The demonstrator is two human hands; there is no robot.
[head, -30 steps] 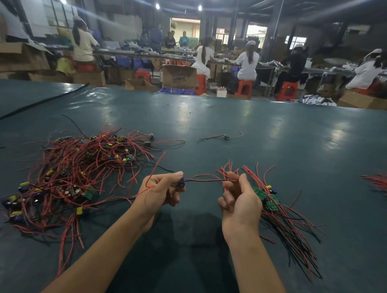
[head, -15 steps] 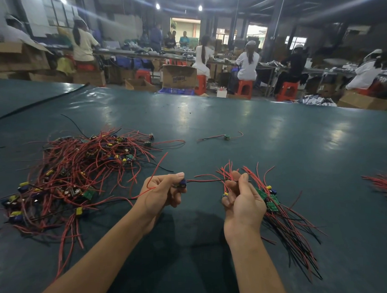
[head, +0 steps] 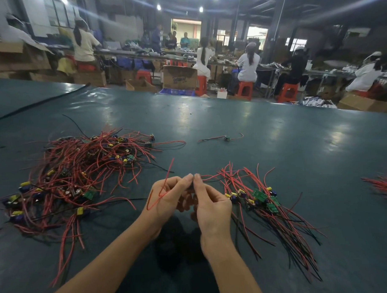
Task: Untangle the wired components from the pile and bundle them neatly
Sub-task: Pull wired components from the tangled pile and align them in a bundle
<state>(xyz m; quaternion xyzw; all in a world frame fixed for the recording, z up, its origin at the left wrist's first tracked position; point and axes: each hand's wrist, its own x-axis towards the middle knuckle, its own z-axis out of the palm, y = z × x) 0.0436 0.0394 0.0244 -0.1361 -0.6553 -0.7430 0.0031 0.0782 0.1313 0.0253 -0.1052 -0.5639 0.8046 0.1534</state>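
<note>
Two hands meet at the centre of the frame, fingertips touching. The left hand (head: 168, 197) and the right hand (head: 212, 206) together pinch one wired component (head: 208, 178) just above the bench (head: 275, 143). Its body is mostly hidden between the fingertips. It lies roughly left to right. One red lead (head: 170, 169) loops over the back of the left hand, its free end pointing up the frame. A red and a black lead run right from the pinch toward the sorted bundle (head: 267, 207).

That bundle lies on the bench just right of the right hand. Its long axis slants from upper left to lower right. Its small green boards sit at about mid-length, short red ends stick out toward the upper left, and the long wires fan out toward the lower right corner. The tangled pile (head: 79, 172) fills the left of the frame, apart from both hands. A single stray piece (head: 226, 138) lies above centre, its wires running left to right. More red wires (head: 382, 185), blurred, show at the right edge.

A second ago the hands were apart with the lead stretched level between them. Now they have closed together and that span is gone. The pile, the bundle and the stray piece have not moved.
</note>
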